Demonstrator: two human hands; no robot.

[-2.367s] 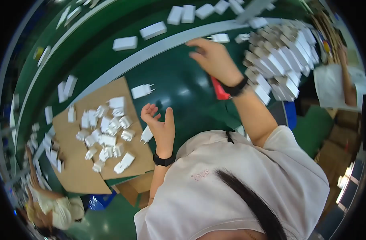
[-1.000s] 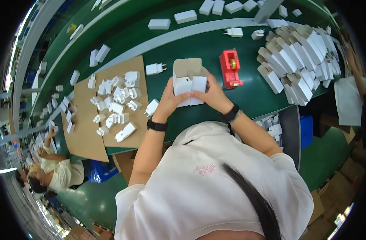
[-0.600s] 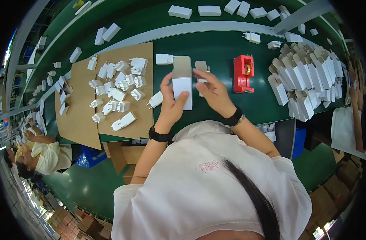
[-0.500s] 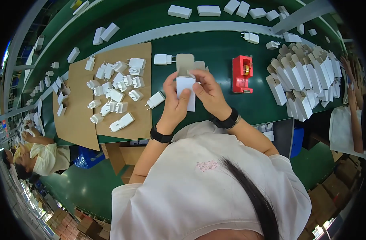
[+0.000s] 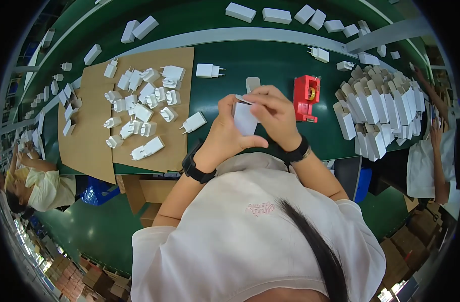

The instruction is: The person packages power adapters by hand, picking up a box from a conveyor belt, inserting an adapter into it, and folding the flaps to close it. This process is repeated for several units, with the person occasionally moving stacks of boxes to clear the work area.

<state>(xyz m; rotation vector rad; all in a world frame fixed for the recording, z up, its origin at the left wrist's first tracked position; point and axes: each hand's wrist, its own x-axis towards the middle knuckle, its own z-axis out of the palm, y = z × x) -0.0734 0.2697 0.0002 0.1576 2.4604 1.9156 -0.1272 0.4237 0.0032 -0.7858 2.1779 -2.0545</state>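
Observation:
A small white cardboard box is gripped by my left hand, its fingers along the left side and its thumb stretched out below. My right hand has its bent fingers on the top end of the box, where the flap is nearly folded down. Behind my hands, another white box lies on the green table with its grey-brown flap out; my right hand partly hides it. White plug chargers lie left of my hands, one farther back. To the right stands a red tape dispenser.
Several white chargers cover a brown cardboard sheet at the left. A large pile of open white boxes stands at the right. White boxes sit beyond the grey rail. Other people are at both sides.
The box's upright flap has been folded down over its top by my right fingers. My left thumb has come off the box's front, and the box has tilted.

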